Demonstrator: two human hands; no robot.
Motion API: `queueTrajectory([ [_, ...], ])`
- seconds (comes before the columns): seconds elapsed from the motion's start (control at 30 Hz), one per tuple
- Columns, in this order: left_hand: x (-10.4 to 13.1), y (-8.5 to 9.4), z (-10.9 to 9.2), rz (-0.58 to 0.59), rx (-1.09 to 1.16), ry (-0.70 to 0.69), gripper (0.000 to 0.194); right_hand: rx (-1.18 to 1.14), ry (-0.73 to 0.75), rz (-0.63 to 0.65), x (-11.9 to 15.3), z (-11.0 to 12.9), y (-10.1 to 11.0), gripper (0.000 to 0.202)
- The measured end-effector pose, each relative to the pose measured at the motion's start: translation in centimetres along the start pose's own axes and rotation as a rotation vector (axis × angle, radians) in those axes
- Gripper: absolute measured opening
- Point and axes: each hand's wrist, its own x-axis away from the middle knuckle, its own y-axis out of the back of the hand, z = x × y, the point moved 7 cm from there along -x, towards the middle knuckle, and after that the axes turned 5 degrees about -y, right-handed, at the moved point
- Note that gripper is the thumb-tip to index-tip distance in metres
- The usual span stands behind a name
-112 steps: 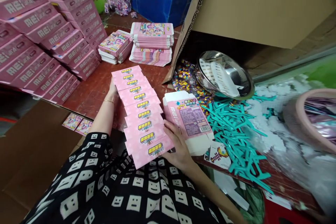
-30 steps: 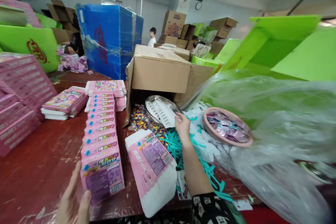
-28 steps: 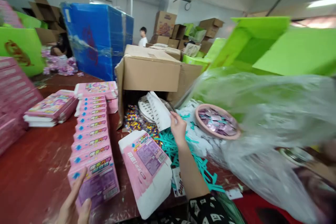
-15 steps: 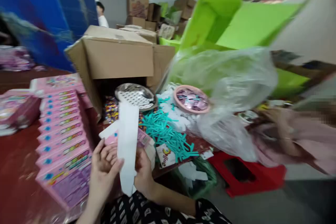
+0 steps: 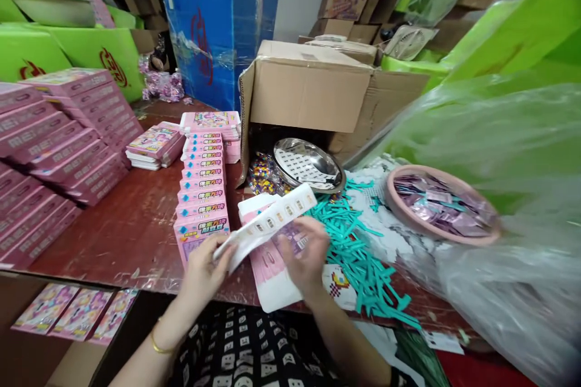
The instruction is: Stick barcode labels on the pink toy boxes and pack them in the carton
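One white sticker strip (image 5: 272, 217), aslant above one pile of pink flat cartons (image 5: 267, 263), hiding part of it. Left hand (image 5: 209, 266): grip pinched on strip's lower end. Right hand (image 5: 306, 251): grip wide, fingers parted, motion-blurred; contact with strip cannot be told. Left on tabletop (image 5: 118, 230), one row of about ten overlapping pink boxes (image 5: 202, 196), frontmost partly hidden by left hand. Beyond, one steel bowl (image 5: 325, 164); teal plastic pieces (image 5: 354, 236) too tangled to count.
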Motion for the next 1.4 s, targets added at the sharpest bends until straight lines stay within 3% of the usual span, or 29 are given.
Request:
queueTrajectory([
  [0.03, -0.7, 1.1, -0.1, 0.03, -0.058, -0.048, 0.017, 0.095, 0.136, -0.063, -1.8, 0.9, 1.4, 0.053],
  [0.1, -1.7, 2.9, -0.2, 0.107, -0.114, -0.105, 0.019, 0.253, 0.263, 0.099, -5.0, 1.4, 1.7, 0.068],
  [0.13, -2.0, 3.5, -0.2, 0.14, -0.119, -0.111, 0.02, 0.293, 0.274, 0.266, -6.1, 1.0, 1.0, 0.065],
  [0.2, -2.5, 4.7, -0.1, 0.15, -0.114, -0.092, 0.022, 0.292, 0.209, 0.613, -6.9, -0.3, -0.7, 0.037],
  [0.27, -2.8, 5.9, 0.2, 0.086, -0.103, -0.038, 0.023, 0.216, 0.091, 0.794, -6.8, -1.3, -1.8, 0.021],
  [0.37, -3.0, 7.6, 0.4, -0.02, -0.098, 0.053, 0.024, 0.133, -0.037, 0.823, -6.4, -1.6, -2.7, 0.026],
  [0.5, -3.5, 9.1, 0.5, -0.073, -0.154, 0.107, 0.029, 0.085, 0.032, 0.779, -5.9, -0.5, -3.1, 0.034],
  [0.6, -3.6, 9.4, 1.9, -0.068, -0.103, 0.206, 0.039, 0.031, 0.02, 0.759, -5.1, -0.3, -3.3, 0.036],
  [0.67, -2.8, 8.9, 3.5, -0.114, 0.1, 0.322, 0.046, 0.004, -0.058, 0.729, -4.4, -0.7, -3.6, 0.037],
  [0.73, -1.4, 7.6, 4.5, -0.197, 0.428, 0.375, 0.072, -0.009, -0.143, 0.672, -3.6, -1.3, -3.8, 0.036],
  [0.8, 0.3, 5.6, 4.5, -0.262, 0.767, 0.34, 0.103, -0.023, -0.206, 0.604, -2.9, -1.8, -4.1, 0.036],
  [0.87, 2.0, 3.2, 4.0, -0.292, 1.031, 0.306, 0.114, -0.039, -0.259, 0.544, -2.3, -2.2, -4.4, 0.035],
  [0.97, 3.9, -0.6, 3.2, -0.235, 1.251, 0.345, 0.109, -0.076, -0.337, 0.535, -1.5, -2.7, -5.0, 0.035],
  [1.07, 4.0, -2.9, 2.6, -0.217, 1.238, 0.395, 0.095, -0.127, -0.328, 0.665, -0.5, -2.0, -6.0, 0.034],
  [1.13, 3.4, -3.3, 2.6, -0.263, 1.169, 0.446, 0.074, -0.13, -0.264, 0.731, -0.1, -1.0, -6.4, 0.032],
  [1.23, 2.2, -3.2, 2.9, -0.355, 1.109, 0.54, 0.045, -0.083, -0.158, 0.711, -0.2, -0.1, -6.2, 0.028],
  [1.33, 1.4, -2.5, 3.4, -0.447, 1.13, 0.556, 0.037, -0.047, -0.025, 0.647, -0.7, 0.4, -5.6, 0.02],
  [1.4, 1.1, -2.3, 3.5, -0.441, 1.153, 0.541, 0.038, -0.068, 0.112, 0.639, -0.8, 1.2, -5.3, 0.015],
])
